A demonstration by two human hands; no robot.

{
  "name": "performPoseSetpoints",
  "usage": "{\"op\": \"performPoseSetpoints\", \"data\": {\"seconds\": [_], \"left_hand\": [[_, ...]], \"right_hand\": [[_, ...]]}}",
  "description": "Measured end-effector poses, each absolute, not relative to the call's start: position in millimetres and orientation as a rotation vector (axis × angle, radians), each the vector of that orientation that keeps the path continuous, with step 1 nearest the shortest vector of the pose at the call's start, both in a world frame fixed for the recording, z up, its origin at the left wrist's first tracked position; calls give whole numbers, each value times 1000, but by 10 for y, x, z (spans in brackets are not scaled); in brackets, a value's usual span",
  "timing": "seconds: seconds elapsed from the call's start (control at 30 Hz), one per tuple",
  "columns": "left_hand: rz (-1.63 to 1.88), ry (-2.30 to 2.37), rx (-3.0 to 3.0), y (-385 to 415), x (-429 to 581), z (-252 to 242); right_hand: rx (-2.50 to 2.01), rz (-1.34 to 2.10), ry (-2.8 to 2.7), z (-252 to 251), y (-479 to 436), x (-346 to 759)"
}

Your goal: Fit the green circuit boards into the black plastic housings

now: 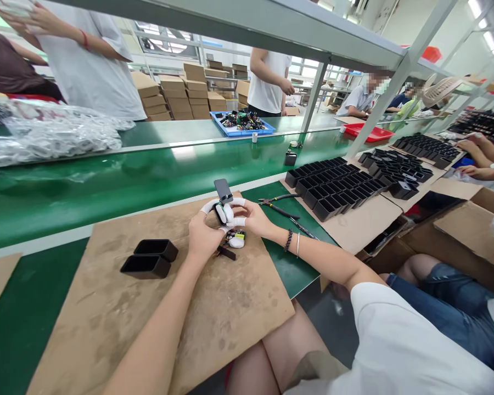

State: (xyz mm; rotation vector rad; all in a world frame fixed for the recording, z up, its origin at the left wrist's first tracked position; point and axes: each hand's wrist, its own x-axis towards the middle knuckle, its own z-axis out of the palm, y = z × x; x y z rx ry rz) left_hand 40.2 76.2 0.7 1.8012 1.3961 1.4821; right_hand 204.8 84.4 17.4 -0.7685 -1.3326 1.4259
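Note:
Both my hands, with white covers on several fingertips, meet above the cardboard sheet [144,323]. My left hand [203,233] is closed around the lower left side of a small electronic device with a raised black flap [223,190]. From the right, my right hand [253,218] pinches the same device near its round white part [224,213]. Fingers hide much of its body. Just below lies a small assembly with yellow-green and white parts [236,239], beside a flat black strip [227,253]. Two open black plastic cases [146,267] stand left of my left hand.
Pliers [280,207] and a thin tool [303,227] lie right of my hands. Beyond are rows of black cases [329,186] on cardboard. A green conveyor [160,181] runs behind, with a blue tray [247,131] of parts past it. A metal beam [271,27] crosses overhead; co-workers are nearby.

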Motion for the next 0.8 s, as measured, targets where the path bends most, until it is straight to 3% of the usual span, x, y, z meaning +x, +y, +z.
{"op": "performPoseSetpoints", "data": {"seconds": [0.8], "left_hand": [[1580,1265,1860,755,441,30]], "right_hand": [[-720,1242,-1402,276,830,2128]]}}
